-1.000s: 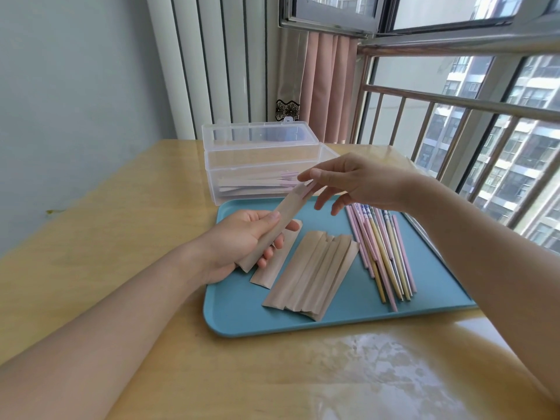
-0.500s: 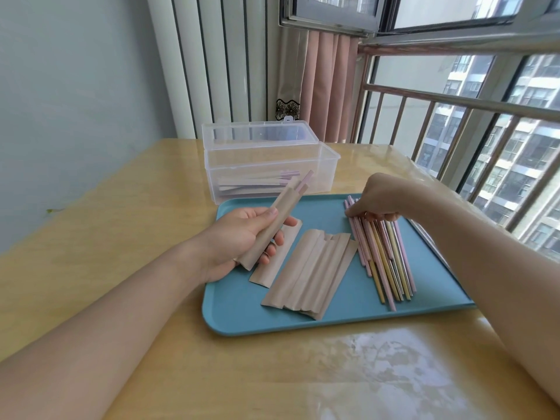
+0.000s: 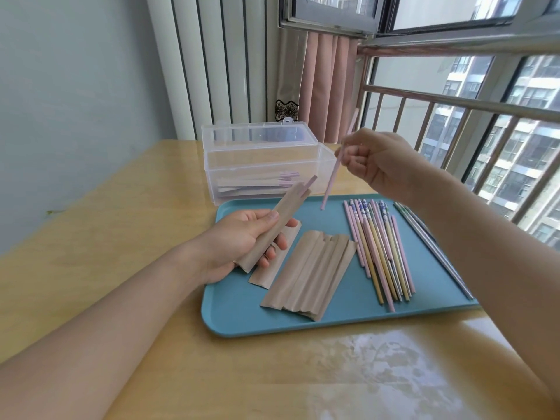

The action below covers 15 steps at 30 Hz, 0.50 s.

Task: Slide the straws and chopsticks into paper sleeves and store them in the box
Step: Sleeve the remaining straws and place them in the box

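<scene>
**Mia:** What sits around the hands?

**Ben:** A blue tray (image 3: 230,316) on a wooden table (image 3: 121,237). A clear box (image 3: 266,165) stands open, touching the tray's far edge, with filled sleeves inside. Window bars (image 3: 454,101) are close on the right.

**Mia:** What do the hands hold?

**Ben:** The left hand (image 3: 242,241) curls round one paper sleeve (image 3: 278,219). A pink tip pokes out of its top. The right hand (image 3: 378,162) pinches one pink stick (image 3: 331,180) up in the air, tilted, near the sleeve's mouth but not touching.

**Mia:** How many are left?

**Ben:** One loose sleeve (image 3: 272,268), then a pile of sleeves (image 3: 312,274), about six. The bunch of sticks (image 3: 378,253) is too packed to count. Some grey sticks (image 3: 436,247) lie by the right rim.

**Mia:** Any free room?

**Ben:** Bare blue in the tray's near left corner.
</scene>
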### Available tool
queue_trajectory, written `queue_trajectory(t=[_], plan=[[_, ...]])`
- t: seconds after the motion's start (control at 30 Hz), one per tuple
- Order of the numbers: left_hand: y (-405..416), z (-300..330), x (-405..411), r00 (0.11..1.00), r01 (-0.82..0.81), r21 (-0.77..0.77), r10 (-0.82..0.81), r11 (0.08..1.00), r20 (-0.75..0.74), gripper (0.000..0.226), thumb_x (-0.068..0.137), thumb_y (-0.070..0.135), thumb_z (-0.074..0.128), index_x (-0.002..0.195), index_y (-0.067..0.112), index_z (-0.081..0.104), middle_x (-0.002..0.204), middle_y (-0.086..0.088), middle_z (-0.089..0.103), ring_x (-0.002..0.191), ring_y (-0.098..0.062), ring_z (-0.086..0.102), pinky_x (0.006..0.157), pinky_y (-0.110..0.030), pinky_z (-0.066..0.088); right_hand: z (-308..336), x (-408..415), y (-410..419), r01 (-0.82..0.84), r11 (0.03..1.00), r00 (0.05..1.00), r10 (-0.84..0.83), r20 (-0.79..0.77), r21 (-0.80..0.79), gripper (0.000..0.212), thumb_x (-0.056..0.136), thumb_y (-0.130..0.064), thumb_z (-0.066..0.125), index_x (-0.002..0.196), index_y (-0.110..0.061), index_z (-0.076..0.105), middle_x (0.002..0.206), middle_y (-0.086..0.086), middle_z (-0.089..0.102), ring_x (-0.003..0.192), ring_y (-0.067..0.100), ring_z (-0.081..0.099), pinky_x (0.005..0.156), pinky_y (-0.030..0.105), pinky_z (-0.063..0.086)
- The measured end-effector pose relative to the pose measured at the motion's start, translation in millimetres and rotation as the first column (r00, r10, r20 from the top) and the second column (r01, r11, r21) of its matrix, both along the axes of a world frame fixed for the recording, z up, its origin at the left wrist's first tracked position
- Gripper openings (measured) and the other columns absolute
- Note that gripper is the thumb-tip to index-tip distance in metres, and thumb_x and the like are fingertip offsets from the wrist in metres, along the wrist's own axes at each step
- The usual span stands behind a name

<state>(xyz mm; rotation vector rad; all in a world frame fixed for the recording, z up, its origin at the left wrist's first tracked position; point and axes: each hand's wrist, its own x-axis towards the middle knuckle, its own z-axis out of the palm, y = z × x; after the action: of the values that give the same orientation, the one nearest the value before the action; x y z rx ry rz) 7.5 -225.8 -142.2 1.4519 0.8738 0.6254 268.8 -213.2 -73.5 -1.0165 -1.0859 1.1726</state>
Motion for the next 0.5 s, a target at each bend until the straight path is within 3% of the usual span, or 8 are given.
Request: queue_trajectory(t=[0.23, 0.5], plan=[[-0.3, 0.2, -0.8, 1.0, 0.011, 0.006, -0.011, 1.0, -0.007, 0.035, 0.107, 0.03, 0.043, 0.118, 0.014, 0.072, 0.077, -0.001, 0.063, 0.059, -0.01, 0.054, 0.055, -0.021, 0.05, -6.7, -4.4, 2.2, 0.223, 0.973, 0.967, -0.215, -0.135, 0.052, 0.003, 0.091, 0.002, 0.064, 0.094, 0.003, 0.063, 0.072, 0.014, 0.072, 0.065, 0.017, 0.071, 0.062, 0.019, 0.059], [-0.7, 0.6, -0.4, 1.0, 0.016, 0.007, -0.016, 1.0, -0.009, 0.035, 0.107, 0.031, 0.043, 0.119, 0.015, 0.071, 0.075, 0.001, 0.063, 0.058, -0.008, 0.053, 0.055, -0.021, 0.049, -8.8, -5.1, 2.7, 0.234, 0.972, 0.972, -0.233, -0.045, 0.024, 0.006, 0.09, 0.0, 0.066, 0.096, 0.001, 0.066, 0.077, 0.014, 0.073, 0.068, 0.016, 0.07, 0.058, 0.018, 0.057]])
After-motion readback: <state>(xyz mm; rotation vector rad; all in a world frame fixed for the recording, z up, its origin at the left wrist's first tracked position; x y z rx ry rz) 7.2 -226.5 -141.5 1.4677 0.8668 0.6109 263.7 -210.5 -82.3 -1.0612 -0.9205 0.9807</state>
